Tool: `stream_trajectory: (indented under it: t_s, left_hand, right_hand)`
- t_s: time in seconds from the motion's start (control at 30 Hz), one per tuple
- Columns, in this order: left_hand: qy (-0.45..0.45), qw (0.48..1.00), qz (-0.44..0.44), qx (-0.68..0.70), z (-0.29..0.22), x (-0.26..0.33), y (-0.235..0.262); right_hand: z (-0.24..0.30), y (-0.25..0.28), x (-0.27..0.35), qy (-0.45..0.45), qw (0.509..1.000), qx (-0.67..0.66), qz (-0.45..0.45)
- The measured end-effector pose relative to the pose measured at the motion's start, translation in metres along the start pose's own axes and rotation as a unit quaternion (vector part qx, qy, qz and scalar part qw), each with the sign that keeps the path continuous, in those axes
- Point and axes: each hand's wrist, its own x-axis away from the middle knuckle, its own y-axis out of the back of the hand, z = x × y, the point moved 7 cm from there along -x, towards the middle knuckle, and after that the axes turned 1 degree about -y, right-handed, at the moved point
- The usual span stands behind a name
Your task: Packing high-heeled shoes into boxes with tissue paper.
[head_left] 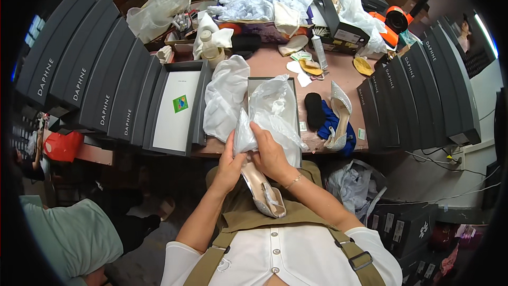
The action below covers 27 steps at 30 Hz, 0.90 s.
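Your left hand (230, 166) and right hand (272, 154) grip white tissue paper (243, 136) around the front of a glittery silver shoe (257, 184), near the reddish-brown table (264, 65)'s front edge; pale lettering (46, 77) marks dark-gray cardboard boxes (119, 69) either side.

Head cam, wide FOV, steep down-angle
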Motion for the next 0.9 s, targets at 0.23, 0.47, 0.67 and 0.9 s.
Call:
stream_trajectory:
  t_s: [0.23, 0.47, 0.67, 0.9]
  left_hand:
    - [-0.167, 0.902, -0.152, -0.367, -0.030, 0.021, -0.018]
    - [-0.112, 0.979, -0.167, -0.025, 0.026, -0.013, -0.007]
    - [-0.163, 0.959, -0.189, -0.134, -0.024, -0.017, 0.007]
    - [-0.216, 0.842, -0.092, -0.486, -0.106, -0.097, 0.038]
  right_hand:
    - [0.001, 0.006, -0.004, 0.035, 0.999, -0.032, 0.011]
    - [0.004, 0.024, 0.001, 0.039, 0.999, -0.037, 0.005]
    - [0.016, 0.011, -0.001, 0.043, 0.995, -0.088, 0.032]
    - [0.004, 0.062, 0.012, 0.037, 0.996, 0.029, 0.076]
